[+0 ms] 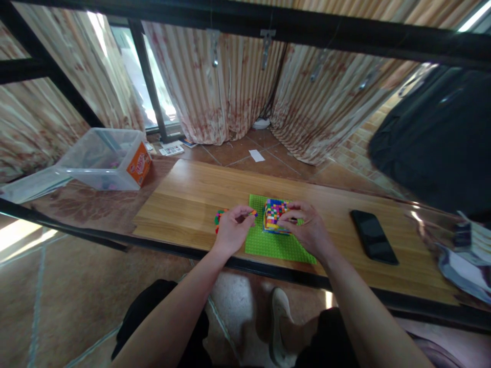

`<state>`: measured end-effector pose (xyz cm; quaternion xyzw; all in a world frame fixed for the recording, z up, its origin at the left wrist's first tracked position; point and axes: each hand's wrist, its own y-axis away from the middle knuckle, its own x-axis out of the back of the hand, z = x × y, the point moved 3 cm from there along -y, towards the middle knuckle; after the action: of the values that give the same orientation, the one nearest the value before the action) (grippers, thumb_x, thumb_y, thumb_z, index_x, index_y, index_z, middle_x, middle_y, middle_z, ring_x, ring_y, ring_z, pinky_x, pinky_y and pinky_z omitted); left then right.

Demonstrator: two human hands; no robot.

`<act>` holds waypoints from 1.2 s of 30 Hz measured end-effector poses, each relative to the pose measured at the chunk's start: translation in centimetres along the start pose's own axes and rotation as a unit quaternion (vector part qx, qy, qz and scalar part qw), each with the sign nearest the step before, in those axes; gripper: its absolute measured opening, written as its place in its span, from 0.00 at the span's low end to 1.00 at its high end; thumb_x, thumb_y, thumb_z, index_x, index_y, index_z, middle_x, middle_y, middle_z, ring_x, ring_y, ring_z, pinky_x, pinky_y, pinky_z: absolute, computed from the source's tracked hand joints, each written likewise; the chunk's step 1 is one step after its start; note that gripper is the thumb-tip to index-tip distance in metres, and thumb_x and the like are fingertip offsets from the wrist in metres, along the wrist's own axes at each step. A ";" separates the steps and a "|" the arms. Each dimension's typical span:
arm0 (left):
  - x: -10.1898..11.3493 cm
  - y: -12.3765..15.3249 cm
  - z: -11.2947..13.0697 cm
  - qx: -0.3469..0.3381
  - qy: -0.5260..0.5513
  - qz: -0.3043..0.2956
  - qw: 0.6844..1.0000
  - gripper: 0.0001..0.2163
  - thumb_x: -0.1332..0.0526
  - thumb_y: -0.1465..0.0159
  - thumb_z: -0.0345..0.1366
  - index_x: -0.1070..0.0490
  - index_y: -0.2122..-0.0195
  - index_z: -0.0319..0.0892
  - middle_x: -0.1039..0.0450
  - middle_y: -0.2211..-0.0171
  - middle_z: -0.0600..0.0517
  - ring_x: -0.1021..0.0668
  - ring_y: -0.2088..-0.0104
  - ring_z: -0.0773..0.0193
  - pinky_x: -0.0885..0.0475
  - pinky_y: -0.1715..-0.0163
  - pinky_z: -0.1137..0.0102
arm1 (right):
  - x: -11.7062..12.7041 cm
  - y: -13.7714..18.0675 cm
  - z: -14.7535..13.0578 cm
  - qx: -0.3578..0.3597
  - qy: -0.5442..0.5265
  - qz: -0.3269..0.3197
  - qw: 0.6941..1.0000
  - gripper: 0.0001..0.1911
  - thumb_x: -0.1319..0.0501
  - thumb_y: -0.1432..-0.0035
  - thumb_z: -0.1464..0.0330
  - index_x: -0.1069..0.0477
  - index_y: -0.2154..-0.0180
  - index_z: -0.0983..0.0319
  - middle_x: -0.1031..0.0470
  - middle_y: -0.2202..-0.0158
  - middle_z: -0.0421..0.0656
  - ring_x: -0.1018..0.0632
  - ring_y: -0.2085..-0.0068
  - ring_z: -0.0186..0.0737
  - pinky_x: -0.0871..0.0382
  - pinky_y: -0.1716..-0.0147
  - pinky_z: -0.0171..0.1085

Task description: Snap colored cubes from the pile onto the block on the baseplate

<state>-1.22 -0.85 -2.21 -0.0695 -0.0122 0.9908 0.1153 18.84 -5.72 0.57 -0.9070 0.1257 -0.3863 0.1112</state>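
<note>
A green baseplate (268, 245) lies on a wooden board (184, 199). On it stands a multicoloured block of small bricks (274, 212). My right hand (307, 230) rests against the block's right side, fingers curled on its top edge. My left hand (232, 227) hovers at the plate's left edge with fingers pinched on a small orange brick (253, 213). A few loose bricks (219, 217) lie just left of that hand, partly hidden by it.
A black phone (373, 236) lies on the board to the right. A clear plastic bin (103, 158) with an orange label stands at the back left. Foil bags (464, 255) sit at the far right. Curtains hang behind; a black frame bar crosses above.
</note>
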 end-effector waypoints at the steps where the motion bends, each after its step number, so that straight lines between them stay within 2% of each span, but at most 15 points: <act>1: -0.1 0.0 -0.1 0.000 0.001 -0.002 1.000 0.06 0.34 0.45 0.35 0.26 0.68 0.40 0.26 0.74 0.55 0.24 0.75 0.69 0.26 0.72 0.73 | 0.0 0.0 -0.1 0.001 -0.001 -0.003 1.000 0.04 0.32 0.49 0.62 0.20 0.74 0.53 0.26 0.57 0.44 0.27 0.53 0.47 0.34 0.51 0.50; 8: -0.3 0.2 -0.3 0.004 0.013 -0.012 1.000 0.06 0.34 0.44 0.35 0.27 0.68 0.40 0.26 0.73 0.54 0.22 0.74 0.68 0.25 0.70 0.72 | 0.0 0.0 -0.5 0.036 0.020 -0.006 0.999 0.04 0.32 0.47 0.65 0.20 0.74 0.53 0.25 0.59 0.43 0.26 0.53 0.47 0.36 0.49 0.51; 14: -0.8 0.6 0.0 0.020 0.016 -0.049 0.998 0.05 0.36 0.42 0.34 0.31 0.68 0.40 0.25 0.73 0.54 0.21 0.74 0.67 0.27 0.71 0.73 | 0.1 0.1 -0.7 0.046 0.008 0.001 0.999 0.04 0.33 0.46 0.63 0.20 0.72 0.53 0.24 0.58 0.44 0.25 0.54 0.46 0.33 0.50 0.50; 17: -1.0 0.8 0.1 0.011 0.014 -0.062 0.998 0.04 0.37 0.41 0.34 0.31 0.67 0.40 0.25 0.73 0.54 0.21 0.74 0.67 0.27 0.71 0.73 | 0.2 0.1 -1.9 0.061 -0.011 0.028 0.998 0.05 0.34 0.44 0.61 0.19 0.66 0.53 0.24 0.57 0.44 0.24 0.54 0.45 0.31 0.51 0.49; 21: -1.3 1.0 0.2 -0.003 0.018 -0.073 0.997 0.05 0.37 0.40 0.35 0.31 0.65 0.40 0.25 0.72 0.53 0.21 0.72 0.67 0.26 0.70 0.73 | -0.4 0.1 -4.1 0.086 0.002 -0.003 0.996 0.08 0.37 0.41 0.62 0.20 0.62 0.54 0.22 0.57 0.45 0.24 0.54 0.45 0.31 0.51 0.48; 27: -1.7 1.3 0.6 -0.028 0.022 -0.083 0.996 0.07 0.37 0.38 0.39 0.30 0.64 0.41 0.23 0.69 0.52 0.21 0.70 0.66 0.25 0.68 0.71 | -1.3 0.1 -5.4 0.099 0.039 -0.012 0.994 0.09 0.39 0.38 0.64 0.20 0.66 0.54 0.21 0.60 0.44 0.24 0.56 0.45 0.33 0.52 0.49; 36: -2.1 1.5 0.3 -0.032 -0.008 -0.045 0.998 0.06 0.37 0.38 0.38 0.29 0.67 0.41 0.25 0.73 0.53 0.22 0.72 0.67 0.26 0.70 0.72 | -2.0 0.7 -5.8 0.115 0.090 0.039 0.989 0.10 0.40 0.39 0.67 0.21 0.70 0.55 0.22 0.64 0.45 0.26 0.57 0.47 0.32 0.53 0.49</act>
<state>0.41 -2.78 -1.68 -0.0644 -0.0484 0.9842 0.1577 13.20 -6.38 2.89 -0.8442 0.1252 -0.4734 0.2181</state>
